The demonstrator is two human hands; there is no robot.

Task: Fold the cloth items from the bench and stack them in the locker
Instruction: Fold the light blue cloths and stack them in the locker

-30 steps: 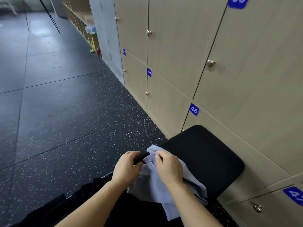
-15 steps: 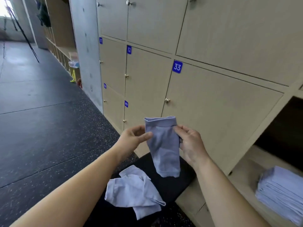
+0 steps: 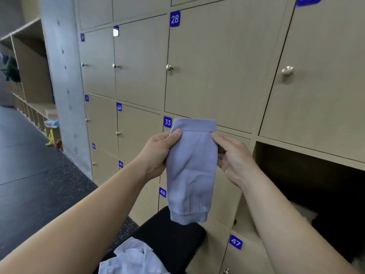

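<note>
A pale lilac cloth point(image 3: 190, 171) hangs upright in front of the locker doors, its hemmed band at the top. My left hand point(image 3: 160, 153) pinches its upper left edge and my right hand point(image 3: 231, 157) pinches its upper right edge. Below it stands the black padded bench point(image 3: 173, 240), and a crumpled pale cloth point(image 3: 132, 260) lies on the bench's near end. An open locker point(image 3: 308, 186) gapes dark at the right, behind my right forearm; its contents are blurred.
Beige numbered locker doors point(image 3: 207, 66) with round knobs fill the wall ahead. A grey concrete pillar point(image 3: 63, 76) stands at the left, with open wooden shelves point(image 3: 29, 80) beyond it. Dark speckled floor point(image 3: 29, 184) spreads out to the left.
The camera has tilted up from the bench. Both hands have lifted one cloth off the bench and now hold it higher, in front of the lockers; the other cloth stays on the bench.
</note>
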